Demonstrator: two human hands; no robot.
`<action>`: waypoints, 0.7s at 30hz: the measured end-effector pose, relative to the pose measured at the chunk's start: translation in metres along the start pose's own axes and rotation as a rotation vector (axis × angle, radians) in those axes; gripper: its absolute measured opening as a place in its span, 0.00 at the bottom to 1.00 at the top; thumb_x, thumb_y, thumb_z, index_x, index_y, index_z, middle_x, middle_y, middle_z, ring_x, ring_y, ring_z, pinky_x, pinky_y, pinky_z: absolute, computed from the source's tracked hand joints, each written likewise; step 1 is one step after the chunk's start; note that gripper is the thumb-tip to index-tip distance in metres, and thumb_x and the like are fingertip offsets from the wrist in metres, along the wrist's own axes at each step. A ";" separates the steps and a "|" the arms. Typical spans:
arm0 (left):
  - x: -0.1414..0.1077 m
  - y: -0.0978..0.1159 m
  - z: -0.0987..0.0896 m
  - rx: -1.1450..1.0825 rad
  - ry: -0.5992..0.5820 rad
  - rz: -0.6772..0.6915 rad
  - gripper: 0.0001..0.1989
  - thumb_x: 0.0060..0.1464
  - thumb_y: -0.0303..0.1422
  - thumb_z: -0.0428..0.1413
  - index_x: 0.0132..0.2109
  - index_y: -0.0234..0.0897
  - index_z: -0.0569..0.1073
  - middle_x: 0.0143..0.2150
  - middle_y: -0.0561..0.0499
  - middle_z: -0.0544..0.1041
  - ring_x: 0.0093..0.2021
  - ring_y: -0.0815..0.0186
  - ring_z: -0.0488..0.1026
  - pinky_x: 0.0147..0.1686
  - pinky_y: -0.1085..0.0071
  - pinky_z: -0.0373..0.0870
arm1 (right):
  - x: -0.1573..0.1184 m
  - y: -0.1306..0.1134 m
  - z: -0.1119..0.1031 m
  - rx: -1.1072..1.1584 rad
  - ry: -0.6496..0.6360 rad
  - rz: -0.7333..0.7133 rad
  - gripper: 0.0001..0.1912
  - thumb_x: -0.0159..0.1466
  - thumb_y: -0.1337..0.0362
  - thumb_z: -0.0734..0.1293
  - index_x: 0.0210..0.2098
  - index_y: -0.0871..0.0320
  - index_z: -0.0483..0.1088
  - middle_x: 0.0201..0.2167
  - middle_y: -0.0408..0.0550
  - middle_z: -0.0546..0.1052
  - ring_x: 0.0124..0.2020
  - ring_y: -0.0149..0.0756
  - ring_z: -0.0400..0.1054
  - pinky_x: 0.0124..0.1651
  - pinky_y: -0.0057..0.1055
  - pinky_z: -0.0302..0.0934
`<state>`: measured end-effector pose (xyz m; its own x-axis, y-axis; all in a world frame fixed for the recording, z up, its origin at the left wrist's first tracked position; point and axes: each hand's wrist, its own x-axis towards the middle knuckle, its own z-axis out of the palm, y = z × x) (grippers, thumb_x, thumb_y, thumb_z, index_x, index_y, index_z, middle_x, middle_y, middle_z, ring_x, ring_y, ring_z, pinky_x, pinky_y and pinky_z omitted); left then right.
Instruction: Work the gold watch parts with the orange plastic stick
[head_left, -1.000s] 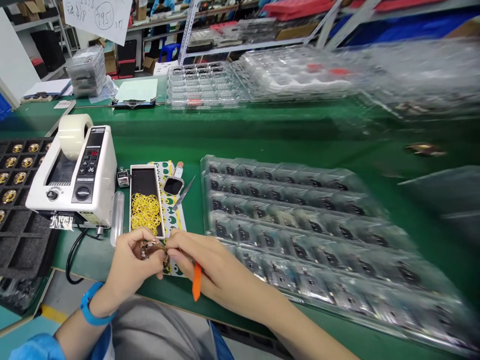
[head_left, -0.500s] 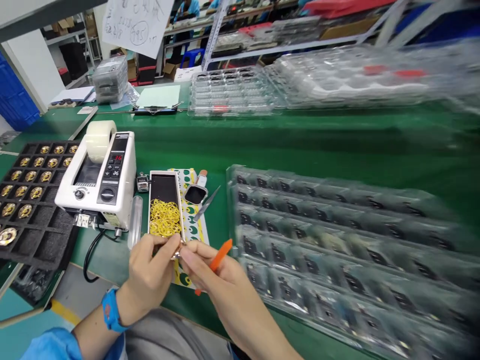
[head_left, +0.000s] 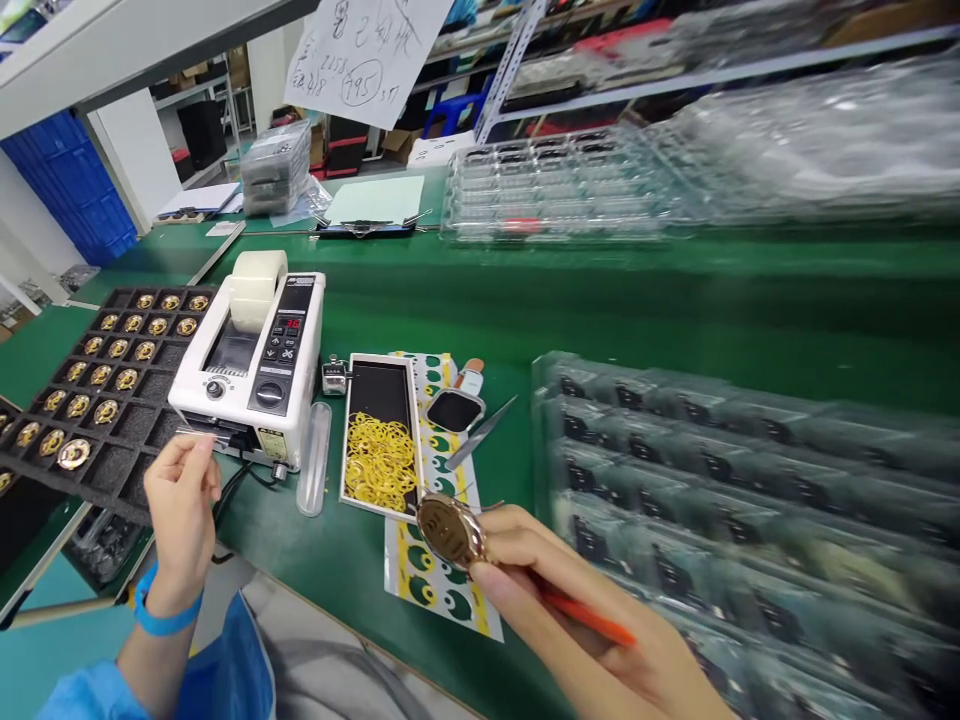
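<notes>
My right hand (head_left: 555, 600) holds a round rose-gold watch case (head_left: 450, 530) between thumb and fingers, its brown disc face tilted up. An orange stick-like tool (head_left: 589, 612) is tucked in the same hand, partly hidden by the fingers. My left hand (head_left: 180, 505) is closed in a pinch at the front outlet of the white tape dispenser (head_left: 259, 350), on the end of a thin strip of clear tape (head_left: 199, 434). Between my hands lies a shallow white box (head_left: 346, 450) with a heap of yellow rings (head_left: 379, 462) in it.
A black foam tray (head_left: 112, 465) with gold round parts lies left. Clear plastic trays (head_left: 735, 480) of dark parts fill the right. A smartwatch (head_left: 455, 410), tweezers (head_left: 484, 430) and a printed sticker sheet (head_left: 480, 618) lie by the box. A clipboard (head_left: 375, 203) sits behind.
My left hand has left the watch case and moved left to the dispenser's outlet. My right hand keeps the case and orange tool, now turned to show the brown disc. The view has shifted left.
</notes>
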<state>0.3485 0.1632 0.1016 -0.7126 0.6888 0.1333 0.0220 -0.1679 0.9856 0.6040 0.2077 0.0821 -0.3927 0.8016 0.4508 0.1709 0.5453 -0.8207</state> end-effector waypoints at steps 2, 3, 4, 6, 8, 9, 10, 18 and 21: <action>0.001 0.015 0.005 0.177 -0.131 0.207 0.10 0.56 0.32 0.60 0.28 0.37 0.73 0.28 0.53 0.72 0.28 0.70 0.68 0.27 0.76 0.63 | 0.001 0.002 -0.002 0.022 -0.040 0.009 0.14 0.71 0.57 0.61 0.30 0.53 0.69 0.33 0.48 0.75 0.25 0.32 0.69 0.23 0.23 0.64; 0.002 0.023 0.008 0.310 -0.243 0.313 0.09 0.57 0.30 0.58 0.28 0.37 0.73 0.35 0.50 0.75 0.35 0.67 0.72 0.30 0.74 0.65 | 0.001 0.004 -0.004 0.042 -0.054 0.019 0.15 0.71 0.57 0.61 0.30 0.53 0.70 0.36 0.49 0.76 0.26 0.32 0.70 0.24 0.23 0.65; 0.002 0.031 0.011 0.453 -0.359 0.406 0.08 0.58 0.29 0.57 0.29 0.37 0.73 0.42 0.47 0.76 0.42 0.63 0.73 0.31 0.73 0.65 | 0.002 0.005 -0.006 0.068 -0.069 0.036 0.15 0.71 0.56 0.61 0.30 0.53 0.70 0.39 0.49 0.77 0.29 0.33 0.72 0.25 0.23 0.66; 0.002 0.044 0.017 0.659 -0.539 0.510 0.08 0.59 0.26 0.54 0.32 0.38 0.72 0.44 0.45 0.75 0.52 0.56 0.72 0.30 0.72 0.64 | 0.003 0.007 -0.011 0.139 -0.090 0.087 0.15 0.71 0.54 0.61 0.31 0.52 0.72 0.40 0.48 0.78 0.36 0.35 0.75 0.31 0.23 0.69; -0.001 0.051 0.023 0.691 -0.642 0.552 0.08 0.61 0.25 0.52 0.32 0.40 0.69 0.36 0.47 0.74 0.55 0.55 0.71 0.30 0.72 0.62 | 0.006 0.008 -0.014 0.232 -0.126 0.167 0.16 0.70 0.50 0.62 0.32 0.52 0.72 0.38 0.47 0.77 0.40 0.37 0.75 0.36 0.25 0.70; -0.004 0.053 0.026 0.659 -0.692 0.547 0.09 0.61 0.25 0.52 0.33 0.40 0.69 0.34 0.48 0.73 0.53 0.57 0.72 0.31 0.72 0.62 | 0.007 0.008 -0.015 0.282 -0.152 0.213 0.18 0.69 0.48 0.62 0.32 0.53 0.72 0.35 0.46 0.76 0.38 0.36 0.74 0.36 0.26 0.69; -0.008 0.052 0.029 0.606 -0.755 0.517 0.09 0.62 0.25 0.51 0.33 0.40 0.68 0.33 0.49 0.72 0.49 0.59 0.73 0.32 0.72 0.63 | 0.008 0.009 -0.015 0.333 -0.178 0.255 0.19 0.68 0.46 0.62 0.31 0.53 0.71 0.32 0.46 0.75 0.35 0.35 0.72 0.36 0.26 0.69; -0.034 0.014 0.067 0.292 -1.001 0.027 0.14 0.60 0.34 0.55 0.25 0.37 0.69 0.28 0.55 0.60 0.26 0.69 0.57 0.25 0.71 0.53 | 0.010 0.017 -0.012 0.571 -0.284 0.373 0.24 0.65 0.41 0.63 0.30 0.55 0.66 0.28 0.42 0.64 0.30 0.32 0.60 0.34 0.29 0.58; -0.032 0.010 0.073 0.279 -1.018 -0.011 0.14 0.58 0.35 0.55 0.25 0.36 0.70 0.27 0.55 0.60 0.26 0.69 0.56 0.26 0.71 0.51 | 0.009 0.018 -0.013 0.574 -0.289 0.395 0.25 0.65 0.39 0.63 0.29 0.56 0.64 0.27 0.41 0.63 0.30 0.32 0.58 0.33 0.30 0.55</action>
<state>0.4227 0.1914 0.1144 0.2079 0.9779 0.0219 0.2717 -0.0792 0.9591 0.6151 0.2282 0.0760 -0.6348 0.7716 0.0400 -0.1189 -0.0465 -0.9918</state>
